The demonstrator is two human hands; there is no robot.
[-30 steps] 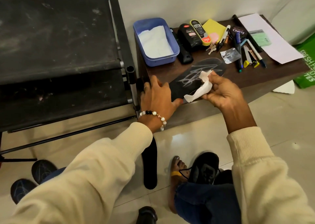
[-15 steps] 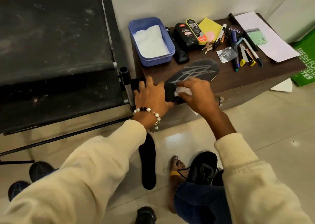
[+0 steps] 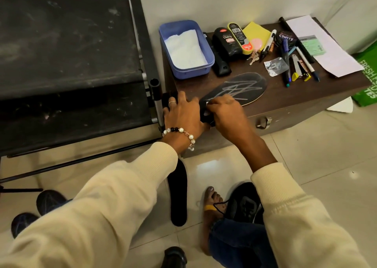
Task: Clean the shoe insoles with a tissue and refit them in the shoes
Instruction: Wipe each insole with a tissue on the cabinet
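Head view: the right hand (image 3: pixel 222 110), clenched round the tissue (image 3: pixel 208 104), has slid down to the insole (image 3: pixel 240 89) heel. The flat, released left hand (image 3: pixel 183 112) pins it; wiping continues

On your brown cabinet (image 3: pixel 285 98) sit polish bottles (image 3: pixel 228 43), keys (image 3: pixel 253 57), pens (image 3: pixel 285 64) and paper (image 3: pixel 322 43); a black rack (image 3: pixel 67 64) stands beside it.

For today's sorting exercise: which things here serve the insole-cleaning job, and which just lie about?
Job: insole on the table, tissue under right hand, left hand, floor insole, black shoe, tissue tub.
Lying about: polish bottles, pens, keys, paper.
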